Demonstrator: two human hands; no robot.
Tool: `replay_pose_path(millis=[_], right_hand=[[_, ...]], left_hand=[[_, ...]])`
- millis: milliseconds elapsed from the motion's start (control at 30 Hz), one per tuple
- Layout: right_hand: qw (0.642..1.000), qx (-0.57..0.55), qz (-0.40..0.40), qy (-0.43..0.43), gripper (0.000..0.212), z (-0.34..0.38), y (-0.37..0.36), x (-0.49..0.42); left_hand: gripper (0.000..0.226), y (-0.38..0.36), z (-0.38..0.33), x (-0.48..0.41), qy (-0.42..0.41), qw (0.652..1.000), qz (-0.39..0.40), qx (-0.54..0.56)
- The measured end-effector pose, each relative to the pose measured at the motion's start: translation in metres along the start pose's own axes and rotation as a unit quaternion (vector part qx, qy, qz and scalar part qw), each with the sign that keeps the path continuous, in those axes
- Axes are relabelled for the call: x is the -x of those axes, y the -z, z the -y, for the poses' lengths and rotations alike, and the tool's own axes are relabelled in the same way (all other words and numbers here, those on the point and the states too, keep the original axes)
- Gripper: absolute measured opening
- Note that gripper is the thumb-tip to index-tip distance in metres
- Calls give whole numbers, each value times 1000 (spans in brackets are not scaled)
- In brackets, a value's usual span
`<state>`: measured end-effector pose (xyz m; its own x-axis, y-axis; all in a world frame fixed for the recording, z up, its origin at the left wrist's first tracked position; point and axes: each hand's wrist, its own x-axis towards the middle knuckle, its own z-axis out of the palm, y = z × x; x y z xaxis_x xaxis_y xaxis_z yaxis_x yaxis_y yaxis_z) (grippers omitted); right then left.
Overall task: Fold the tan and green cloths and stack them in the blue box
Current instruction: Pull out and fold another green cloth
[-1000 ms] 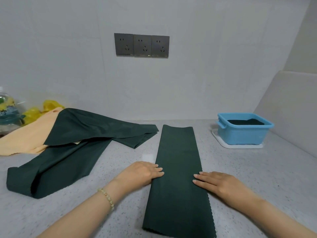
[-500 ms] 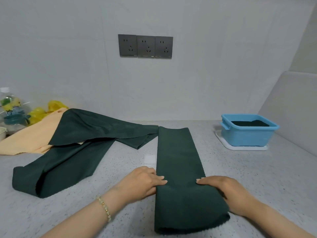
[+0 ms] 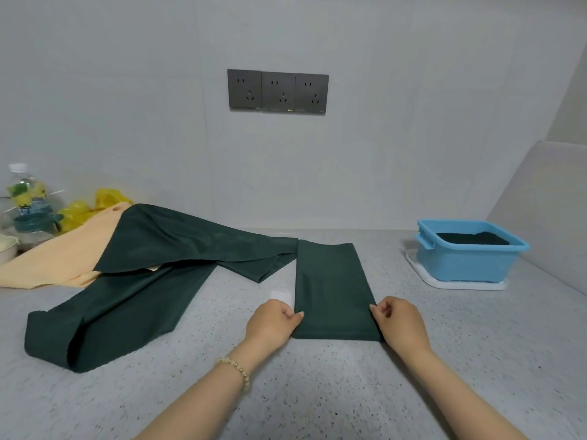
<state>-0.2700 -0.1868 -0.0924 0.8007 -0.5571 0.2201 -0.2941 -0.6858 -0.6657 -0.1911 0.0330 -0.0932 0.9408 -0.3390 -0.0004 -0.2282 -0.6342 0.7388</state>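
- While the folded green cloth [image 3: 332,290] lies as a long strip at the middle of the worktop [image 3: 317,392], the left hand [image 3: 273,319] pinches its left edge just above the near fold, fingers curled onto the fabric.
- The right hand [image 3: 398,319] pinches the right edge directly opposite, fingers closed on the cloth in the same way.
- The strip's far end (a zigzag-cut edge) meets the loose green cloth [image 3: 152,274] at its left corner; that cloth sprawls leftward, partly over the tan cloth [image 3: 60,258].
- The blue box [image 3: 467,265] stands to the right on a white tray [image 3: 454,282], with a dark folded cloth [image 3: 473,239] inside.
- A broad stretch of speckled worktop separates the strip from the box, and more spreads below both wrists.
- A bottle [image 3: 27,201] and a yellow bag [image 3: 92,204] crowd the far left by the wall.
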Motion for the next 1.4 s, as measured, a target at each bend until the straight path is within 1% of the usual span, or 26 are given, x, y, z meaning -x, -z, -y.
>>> replay_pose_path(millis=[233,367,500,533,567,600,633,667,700,733,767,800,867,933,1033,1167,1267,1400], right_hand=[[999,45,-11,27,22,-3,-2,6],[998,54,-5,27,20,-1,-1,5],[996,81,-2,39,17,1,2,8],[993,103,-13,50,16,3,2,9],[989,125,-32,66,15,5,3,10],[985,140,-53,90,16,8,3,11],[980,145,-64,118,19,11,1,9],[978,141,-59,145,23,16,-1,7],[976,131,-40,169,28,21,-5,3],[974,128,-8,186,33,27,-9,-4],[971,139,32,194,37,32,-15,-8],[965,160,67,198,41,36,-21,-13],[954,189,118,200,44,39,-32,-19],[948,201,155,189,46,34,-40,-20],[944,218,164,188,50,18,-46,-19],[951,222,153,152,55,1,-37,-25],[946,230,178,145,58,-2,-28,-25],[934,238,214,161,62,-5,-22,-17]], left_hand=[[34,-2,2,1,2,1000,8,-4],[33,-3,1,-3,8,1000,5,-23],[30,0,-3,-3,20,999,21,-43],[30,2,-5,-2,18,998,8,-60],[30,3,-9,-1,8,995,-27,-91],[29,4,-12,0,-12,989,-79,-127],[27,3,-17,-2,-49,978,-132,-153],[27,1,-22,-4,-95,968,-165,-163],[31,-3,-28,-9,-141,961,-169,-167],[38,-8,-36,-15,-178,957,-144,-180],[43,-14,-43,-19,-197,954,-102,-204],[46,-19,-49,-23,-197,949,-57,-239],[50,-31,-49,-31,-168,939,9,-300],[52,-40,-39,-36,-133,937,46,-321],[56,-46,-21,-39,-105,941,69,-316],[63,-42,-11,-43,-104,938,74,-322],[69,-34,-9,-40,-110,935,88,-326],[80,-26,-5,-29,-125,929,110,-331]])
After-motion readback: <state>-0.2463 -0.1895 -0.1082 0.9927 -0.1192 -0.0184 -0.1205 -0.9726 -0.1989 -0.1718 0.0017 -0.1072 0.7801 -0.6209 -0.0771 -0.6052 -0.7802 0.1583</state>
